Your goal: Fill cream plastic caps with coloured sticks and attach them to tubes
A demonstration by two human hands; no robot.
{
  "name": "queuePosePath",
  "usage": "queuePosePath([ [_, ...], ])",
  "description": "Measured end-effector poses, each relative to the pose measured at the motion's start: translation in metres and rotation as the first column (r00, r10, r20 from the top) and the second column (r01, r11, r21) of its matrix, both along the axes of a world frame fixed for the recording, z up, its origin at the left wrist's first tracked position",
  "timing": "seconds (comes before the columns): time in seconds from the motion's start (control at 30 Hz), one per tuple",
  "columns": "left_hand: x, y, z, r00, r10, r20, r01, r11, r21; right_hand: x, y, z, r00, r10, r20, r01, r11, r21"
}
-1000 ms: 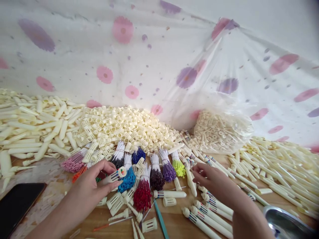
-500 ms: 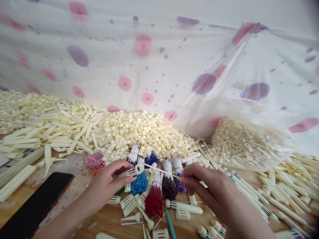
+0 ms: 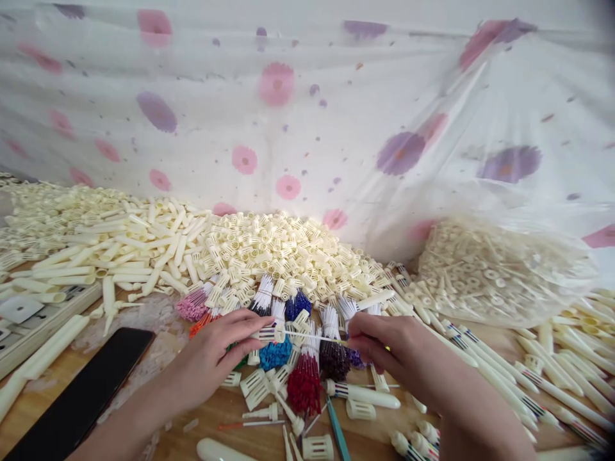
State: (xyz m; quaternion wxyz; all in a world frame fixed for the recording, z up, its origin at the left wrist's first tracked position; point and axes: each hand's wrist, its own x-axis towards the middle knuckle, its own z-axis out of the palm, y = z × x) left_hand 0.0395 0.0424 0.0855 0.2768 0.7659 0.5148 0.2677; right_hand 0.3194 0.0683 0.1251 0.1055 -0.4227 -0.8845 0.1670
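Observation:
My left hand [image 3: 206, 358] is closed around a cream slotted multicolour pen barrel [image 3: 271, 333], its open end facing right. Between the fingertips of my right hand [image 3: 398, 346] is a thin white pen refill [image 3: 310, 335] with a yellowish end. The refill's far tip reaches the mouth of the barrel; whether it is inside, I cannot tell. Below and behind the hands lie rubber-banded refill bundles, among them a red bundle [image 3: 304, 384], a light blue bundle [image 3: 275, 353] and a dark purple bundle [image 3: 334, 358]. A pen [image 3: 362, 393] with coloured sliders rests beneath my right hand.
Slotted cream parts [image 3: 283, 256] are heaped behind the bundles. A clear bag [image 3: 500, 275] of small parts sits at back right. The phone [image 3: 86, 390] lies at left by a power strip [image 3: 43, 330]. Teal tweezers [image 3: 337, 429] and loose parts lie in front.
My right hand has picked up a refill from near the bundles and brought it leftward to the barrel's mouth. My left hand has turned the barrel more level. The view has shifted left.

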Motion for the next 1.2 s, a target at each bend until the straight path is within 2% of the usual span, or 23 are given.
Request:
queuePosePath([
  [0.13,-0.001,-0.001,0.001,1.000,0.002,-0.007,-0.002,1.000,0.003,0.000,0.002,0.000,1.000,0.024,0.000,-0.024,0.999,-0.022],
  [0.3,-0.001,0.000,0.000,1.000,0.007,-0.017,-0.007,1.000,0.001,0.003,0.003,-0.001,1.000,-0.013,0.005,0.014,1.000,-0.024],
  [0.6,0.002,0.001,-0.005,0.998,-0.053,-0.036,0.053,0.999,0.006,-0.019,0.005,-0.008,0.999,0.044,0.000,-0.044,0.995,-0.085],
  [0.83,0.004,0.001,-0.006,0.998,-0.052,-0.043,0.051,0.999,-0.009,-0.021,0.007,-0.011,0.997,0.072,0.002,-0.071,0.993,-0.097],
  [1.03,0.003,0.001,-0.005,0.997,-0.060,-0.044,0.059,0.998,-0.034,-0.020,0.004,-0.010,0.995,0.102,0.006,-0.101,0.994,-0.036],
  [1.2,-0.001,-0.001,-0.004,0.995,-0.076,-0.057,0.068,0.991,-0.119,-0.021,0.001,-0.009,0.993,0.120,0.022,-0.120,0.993,-0.003],
])
